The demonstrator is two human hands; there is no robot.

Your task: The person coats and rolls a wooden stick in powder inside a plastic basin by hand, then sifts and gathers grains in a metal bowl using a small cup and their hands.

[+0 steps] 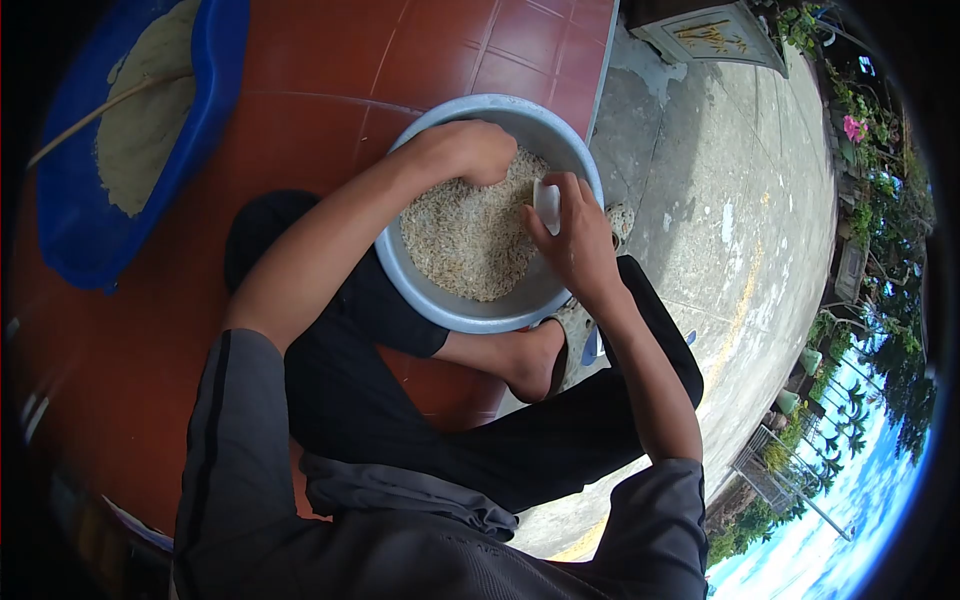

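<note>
From my end I see the basin (562, 142) sitting in the middle of the scene, at the right edge of the red tiled floor (310, 120), with a bed of pale, flecked grain (465, 245) covering its bottom. I have the left hand (487, 153) at the far side of the basin, knuckles up and fingers curled down toward the grain; the fingertips are hidden, so I can't tell how tightly that grip is closed or whether it has hold of anything. I read the right hand (562, 218) more easily: over the right side of the basin, its grip is closed around a small white cup (547, 208), thumb on one side and fingers on the other.

Just near of the basin I make out a bare foot (535, 365) beside a speckled shoe (578, 345). Off to the far left, well apart, I have a blue tub (222, 90) holding beige powder (150, 120), a thin stick (110, 104) slanting out over its left rim. To the right I see concrete ground (730, 190), with plants beyond.
</note>
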